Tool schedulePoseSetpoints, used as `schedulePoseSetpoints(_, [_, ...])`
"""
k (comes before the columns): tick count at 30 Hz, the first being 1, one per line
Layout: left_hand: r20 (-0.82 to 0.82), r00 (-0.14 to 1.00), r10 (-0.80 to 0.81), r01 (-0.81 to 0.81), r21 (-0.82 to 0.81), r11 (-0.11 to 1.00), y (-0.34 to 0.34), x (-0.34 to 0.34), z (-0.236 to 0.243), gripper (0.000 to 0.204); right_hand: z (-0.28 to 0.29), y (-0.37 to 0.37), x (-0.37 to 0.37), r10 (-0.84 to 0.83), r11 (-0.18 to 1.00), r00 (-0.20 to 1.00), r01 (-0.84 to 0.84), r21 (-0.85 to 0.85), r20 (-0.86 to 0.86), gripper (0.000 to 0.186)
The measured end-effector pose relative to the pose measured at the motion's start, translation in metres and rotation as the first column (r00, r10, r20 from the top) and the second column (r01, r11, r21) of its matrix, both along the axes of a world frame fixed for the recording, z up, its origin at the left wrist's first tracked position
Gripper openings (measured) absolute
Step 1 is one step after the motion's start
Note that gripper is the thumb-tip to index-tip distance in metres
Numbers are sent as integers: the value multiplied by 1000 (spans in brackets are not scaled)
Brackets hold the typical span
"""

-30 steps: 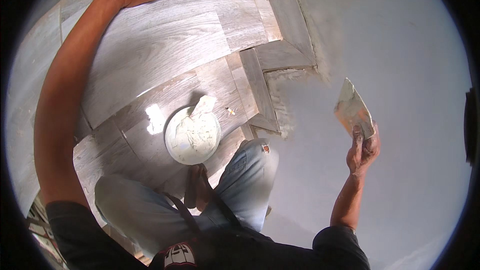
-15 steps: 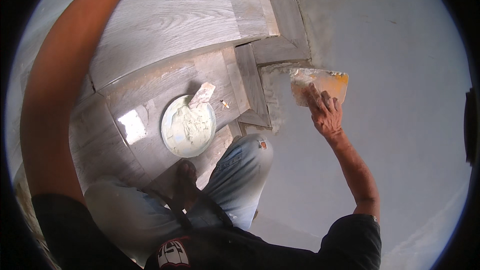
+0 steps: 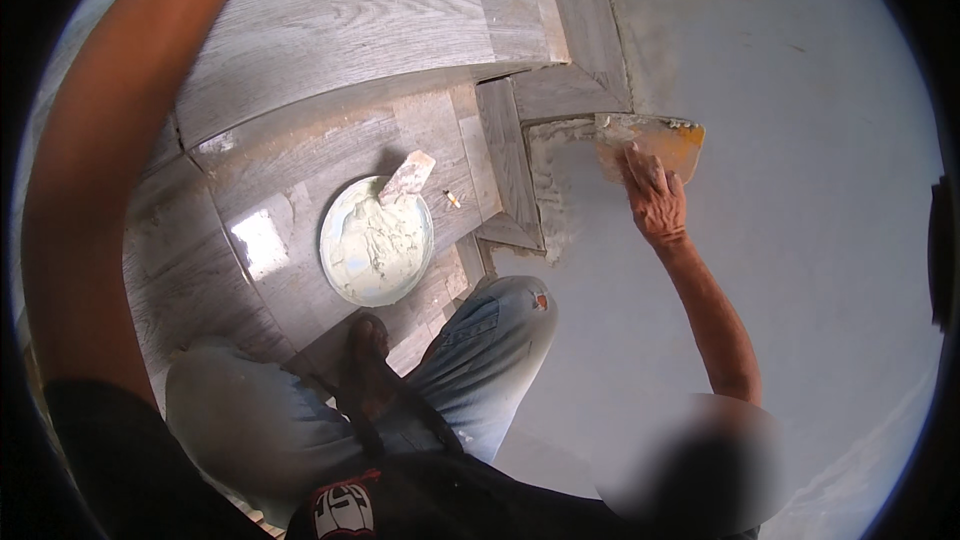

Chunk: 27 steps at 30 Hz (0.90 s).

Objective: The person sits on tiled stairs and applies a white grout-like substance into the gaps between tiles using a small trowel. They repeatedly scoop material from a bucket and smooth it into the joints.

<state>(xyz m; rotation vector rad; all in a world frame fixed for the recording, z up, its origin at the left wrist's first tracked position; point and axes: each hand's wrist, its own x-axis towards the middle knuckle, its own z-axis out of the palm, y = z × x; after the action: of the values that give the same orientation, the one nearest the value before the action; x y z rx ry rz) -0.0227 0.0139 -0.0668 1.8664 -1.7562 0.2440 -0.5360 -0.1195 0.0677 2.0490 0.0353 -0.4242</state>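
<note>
My right hand (image 3: 658, 202) grips a flat, translucent plastic spreader (image 3: 688, 152) with an orange-yellow corner, its fingers laid over the face. The spreader lies against the grey wall (image 3: 800, 240), its upper edge close under the stepped wood-look trim tile (image 3: 575, 92). Pale filler clings to that upper edge. Rough, damp-looking filler (image 3: 548, 195) runs along the wall beside the trim. My left forearm (image 3: 85, 210) stretches up past the top of the picture, and its hand is out of sight.
On the stair tread (image 3: 290, 155) stands a round bowl (image 3: 325, 265) of pale greenish filler (image 3: 378, 245), a smeared scraper (image 3: 408, 178) resting on its rim. A cigarette (image 3: 453, 199) lies beside it. My bent knee (image 3: 520, 310) and sandalled foot (image 3: 372, 345) are close below.
My right hand has slid the spreader slightly upward, nearer the trim. My left hand, partly visible at the top before, has left the picture. The whole view has shifted slightly.
</note>
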Motion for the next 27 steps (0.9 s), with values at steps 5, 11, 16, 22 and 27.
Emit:
schedulePoseSetpoints(5, [2, 999, 35, -34, -81, 996, 6, 0, -6, 48, 8, 23, 8, -75, 995, 997, 75, 59, 0, 51])
schedulePoseSetpoints(11, [-21, 1000, -6, 6, -16, 1000, 1, 3, 0, 47, 20, 28, 17, -90, 995, 995, 89, 47, 36, 50])
schedulePoseSetpoints(16, [-41, 999, 10, -10, -5, 1000, 0, 5, -1, 48, 23, 42, 13, -118, 989, 991, 112, 100, 63, 49])
schedulePoseSetpoints(22, [-24, 1000, 2, -3, -46, 999, -1, 2, -1, 47, 22, 36, 28, -144, 989, 987, 142, 37, 70, 45])
schedulePoseSetpoints(27, [-25, 1000, -4, 5, 12, 1000, 0, 3, 1, 47, 11, 44, 25, -119, 988, 992, 114, 104, 40, 42])
